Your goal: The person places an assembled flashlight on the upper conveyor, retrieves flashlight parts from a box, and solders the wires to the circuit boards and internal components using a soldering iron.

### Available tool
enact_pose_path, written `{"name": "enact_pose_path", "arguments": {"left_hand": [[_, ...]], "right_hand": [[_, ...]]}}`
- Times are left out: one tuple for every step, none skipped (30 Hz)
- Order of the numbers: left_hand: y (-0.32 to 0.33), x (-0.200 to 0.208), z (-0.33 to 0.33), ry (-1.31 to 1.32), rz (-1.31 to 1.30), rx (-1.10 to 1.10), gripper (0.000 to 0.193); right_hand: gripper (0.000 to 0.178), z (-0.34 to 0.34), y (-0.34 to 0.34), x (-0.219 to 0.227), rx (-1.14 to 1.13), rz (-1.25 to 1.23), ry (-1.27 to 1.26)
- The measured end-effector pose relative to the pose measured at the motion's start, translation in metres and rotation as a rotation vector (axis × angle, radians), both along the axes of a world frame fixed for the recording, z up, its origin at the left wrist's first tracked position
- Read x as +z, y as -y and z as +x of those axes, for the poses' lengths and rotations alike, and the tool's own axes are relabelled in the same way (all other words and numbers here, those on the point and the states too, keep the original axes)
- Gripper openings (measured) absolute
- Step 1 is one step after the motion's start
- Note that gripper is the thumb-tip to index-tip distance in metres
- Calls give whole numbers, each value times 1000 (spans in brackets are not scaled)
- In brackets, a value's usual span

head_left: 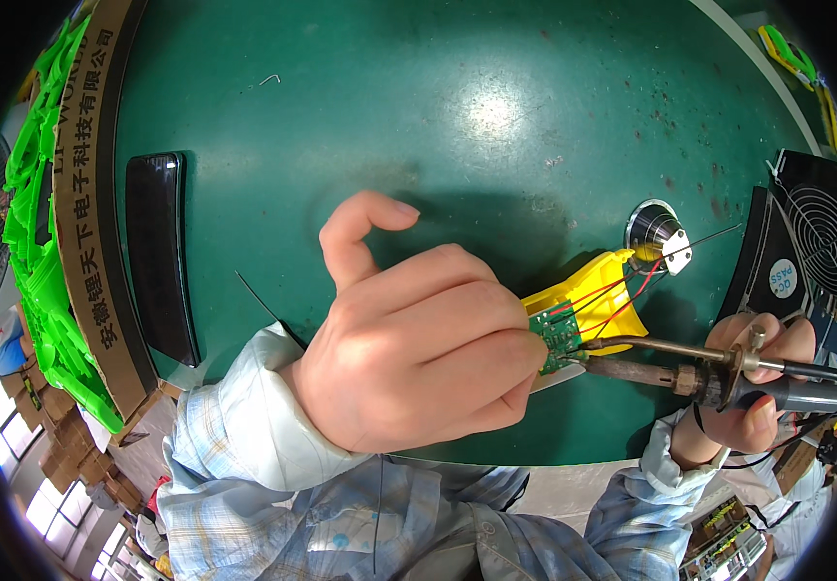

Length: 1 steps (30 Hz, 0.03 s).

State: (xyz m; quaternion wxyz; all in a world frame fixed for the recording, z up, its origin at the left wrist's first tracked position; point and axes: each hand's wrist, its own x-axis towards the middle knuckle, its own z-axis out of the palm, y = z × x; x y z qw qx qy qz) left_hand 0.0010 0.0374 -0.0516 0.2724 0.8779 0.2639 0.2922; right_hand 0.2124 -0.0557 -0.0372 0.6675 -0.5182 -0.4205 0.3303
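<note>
My left hand is closed in a pinch on a small green circuit board, one finger raised and curled away from the others. My right hand grips a soldering iron with a thin metal solder-feed tube fixed along it. The iron's tip and the tube's end meet at the board's right edge, beside my left fingertips. Red and black wires run from the board over a yellow plastic shell toward a round, silver-rimmed black part with a white plate.
A dark phone-like slab lies on the green tabletop at left. Beyond it stands a cardboard box of bright green plastic parts. At right is a black fan unit with a round grille. A bent wire scrap lies far left.
</note>
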Motion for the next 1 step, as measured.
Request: {"name": "enact_pose_path", "arguments": {"left_hand": [[0, 0, 0, 0, -6, -4, 12]], "right_hand": [[38, 2, 1, -2, -44, 6, 71]]}}
